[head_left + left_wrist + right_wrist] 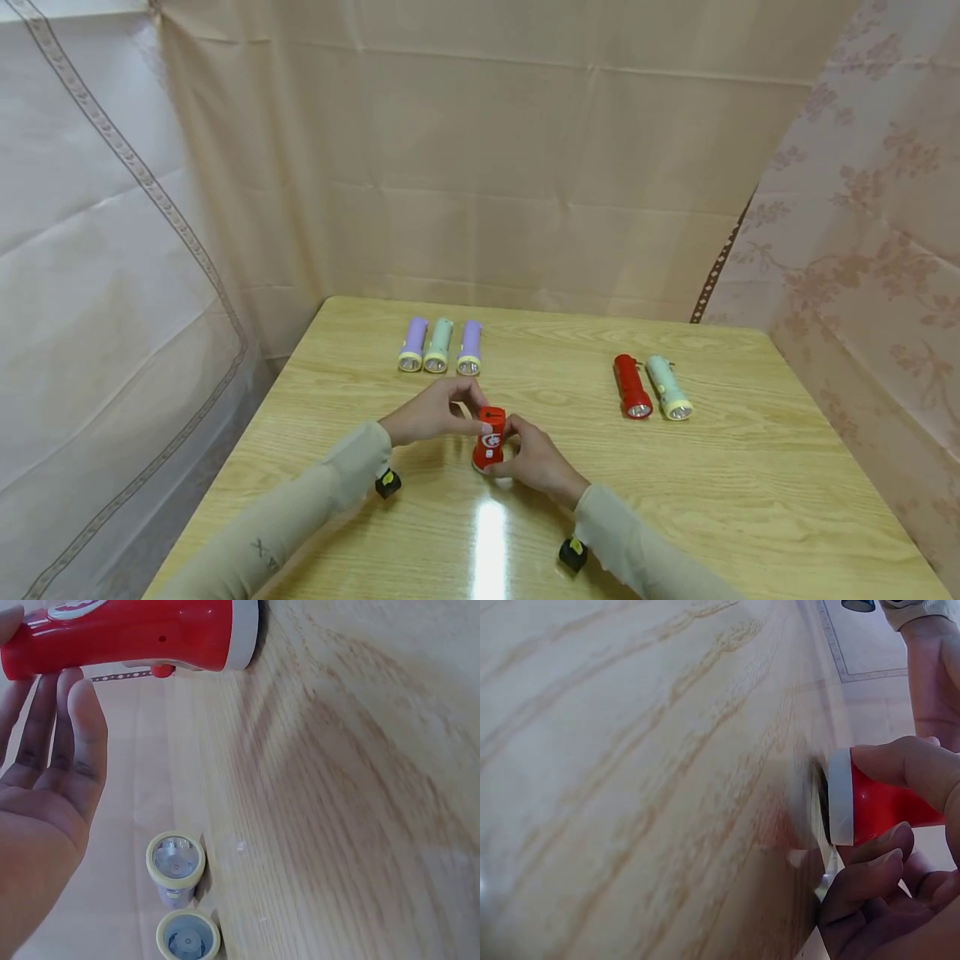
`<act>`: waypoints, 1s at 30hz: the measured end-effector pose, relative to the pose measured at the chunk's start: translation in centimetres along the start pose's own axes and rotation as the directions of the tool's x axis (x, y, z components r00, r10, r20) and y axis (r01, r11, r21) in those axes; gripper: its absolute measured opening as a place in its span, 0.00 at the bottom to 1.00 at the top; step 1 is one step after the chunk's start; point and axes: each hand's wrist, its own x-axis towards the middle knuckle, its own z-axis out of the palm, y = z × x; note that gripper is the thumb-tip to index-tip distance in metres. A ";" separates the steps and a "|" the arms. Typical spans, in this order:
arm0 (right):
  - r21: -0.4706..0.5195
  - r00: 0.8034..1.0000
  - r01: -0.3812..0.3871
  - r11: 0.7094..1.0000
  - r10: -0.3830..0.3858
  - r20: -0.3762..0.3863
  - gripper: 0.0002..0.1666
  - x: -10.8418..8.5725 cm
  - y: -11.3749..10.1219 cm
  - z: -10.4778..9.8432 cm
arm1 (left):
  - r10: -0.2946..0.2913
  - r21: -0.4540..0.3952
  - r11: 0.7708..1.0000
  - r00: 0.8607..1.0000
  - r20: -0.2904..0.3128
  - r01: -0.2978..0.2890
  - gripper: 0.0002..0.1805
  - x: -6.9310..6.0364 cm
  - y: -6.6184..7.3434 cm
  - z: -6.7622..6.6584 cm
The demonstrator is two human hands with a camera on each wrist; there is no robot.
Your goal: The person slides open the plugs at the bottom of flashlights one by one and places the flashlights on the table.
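Observation:
A red flashlight (491,442) with a white crescent-and-star emblem stands lens-end down at the table's middle, leaning slightly. My left hand (438,410) pinches its narrow upper end between thumb and fingers. Lower down, my right hand (542,460) grips the wide head from the right side. In the left wrist view, the red body (142,634) ends in a white rim beside the wood surface. The right wrist view shows my right thumb and curled fingers about the head, next to its white rim (841,796); whether the rim fully touches the table is hard to tell.
At the back left lie a purple flashlight (414,340), a pale green flashlight (439,340) and another purple flashlight (470,343) in a row. Farther right, a second red flashlight (632,386) lies beside a pale green one (667,386). Curtains surround the wooden table (750,500).

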 end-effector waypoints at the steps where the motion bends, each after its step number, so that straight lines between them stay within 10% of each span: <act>1: 0.002 1.000 -0.001 1.000 0.001 0.001 0.27 0.0 0.0 0.0 | 0.005 -0.007 1.000 1.000 0.009 -0.005 0.15 0.0 0.0 0.0; 13: 0.005 1.000 0.006 1.000 -0.006 0.015 0.29 0.2 0.4 -0.1 | 0.023 -0.045 0.999 0.999 0.040 -0.021 0.14 -0.4 -0.3 0.1; 30: 0.026 0.999 -0.021 0.999 0.020 0.030 0.27 0.5 0.6 -0.3 | -0.109 -0.077 0.991 0.994 0.023 0.110 0.13 -0.7 0.0 -0.1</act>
